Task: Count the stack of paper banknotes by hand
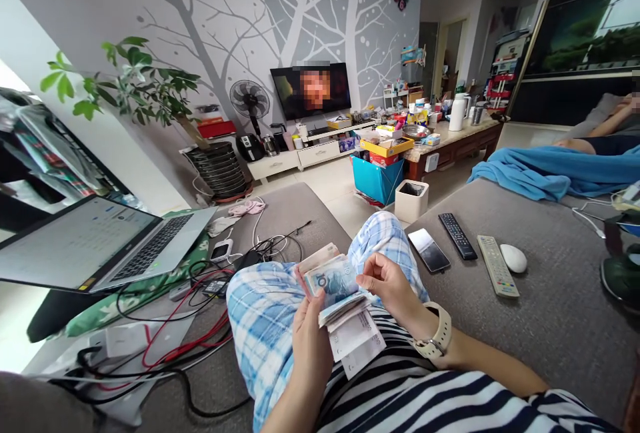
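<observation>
My left hand [313,326] is closed round the lower left side of a fanned stack of banknotes [345,306]. A blue note marked 10 [335,279] stands up in the stack, with pinkish notes [316,258] behind it. Several pale notes [357,339] hang folded down over the striped shirt. My right hand [387,283], with a cream watch [437,333] on its wrist, has its thumb and forefinger pinched at the right edge of the blue note. Both hands are above my lap, over blue checked trousers [265,313].
On the grey sofa, a phone [429,250], two remotes [457,236] and a white mouse [513,258] lie to the right. An open laptop [150,246] and tangled cables [185,346] are left. Another person lies by a blue blanket [550,173]. A bin [411,201] stands ahead.
</observation>
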The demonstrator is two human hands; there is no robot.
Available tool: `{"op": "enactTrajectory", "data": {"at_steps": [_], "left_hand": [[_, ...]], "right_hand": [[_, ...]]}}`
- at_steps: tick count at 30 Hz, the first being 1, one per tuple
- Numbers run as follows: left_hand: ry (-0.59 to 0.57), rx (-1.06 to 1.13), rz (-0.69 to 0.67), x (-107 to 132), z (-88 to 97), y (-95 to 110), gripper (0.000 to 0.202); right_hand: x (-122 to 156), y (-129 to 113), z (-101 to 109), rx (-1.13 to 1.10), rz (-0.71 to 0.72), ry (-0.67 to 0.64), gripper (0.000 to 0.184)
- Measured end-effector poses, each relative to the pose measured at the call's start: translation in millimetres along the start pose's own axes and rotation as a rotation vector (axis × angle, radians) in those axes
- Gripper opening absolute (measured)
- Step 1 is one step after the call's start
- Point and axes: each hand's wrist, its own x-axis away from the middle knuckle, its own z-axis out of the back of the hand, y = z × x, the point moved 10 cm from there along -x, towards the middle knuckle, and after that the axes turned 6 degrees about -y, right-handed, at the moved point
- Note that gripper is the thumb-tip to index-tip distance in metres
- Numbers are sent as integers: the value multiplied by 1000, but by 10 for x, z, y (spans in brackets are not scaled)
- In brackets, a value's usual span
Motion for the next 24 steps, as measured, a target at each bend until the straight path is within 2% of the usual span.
{"op": "enactTrajectory", "data": {"at_steps": [2,8,15,19,24], "left_hand": [[-24,-12,13,6,-16,-36,30],[-106,-33,17,-86,-26,-161,30],[-160,-58,-32,-114,-83,-153,32],[-131,-80,-35,-86,-100,-128,31],[-54,-170,-128,-14,-112,75,22]], "right_hand": [[-9,45,29,-8,-15,33,32],[-12,60,21,58,-3,18,30],[-9,62,43,111,17,27,31],[-8,57,71,133,25,34,32],[10,37,95,128,37,45,34]]}}
